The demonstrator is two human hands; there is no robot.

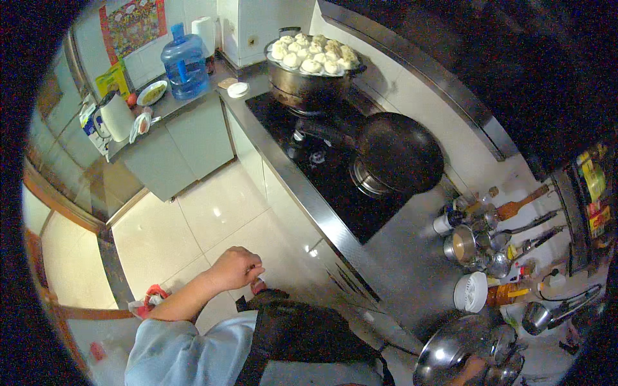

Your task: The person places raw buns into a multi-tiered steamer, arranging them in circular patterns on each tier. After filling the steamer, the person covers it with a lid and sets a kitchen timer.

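My left hand (236,268) hangs in front of the black apron (309,328), above the tiled floor, its fingers curled in with nothing visible in them. At the bottom right, a blurred skin-toned patch (470,370) shows at a shiny domed metal lid (446,345); whether it is my right hand or a reflection is unclear. White steamed buns (311,55) fill the top of a metal steamer pot (309,87) on the black cooktop (314,159). Nearer, a dark wok (400,152) rests tilted over the other burner.
The counter's metal edge (309,212) runs diagonally beside me. Right of the cooktop are metal containers (463,243), a wooden spatula (521,203) and a white perforated lid (470,292). A blue water bottle (184,67), a plate (152,93) and paper towels (117,117) stand on the far counter.
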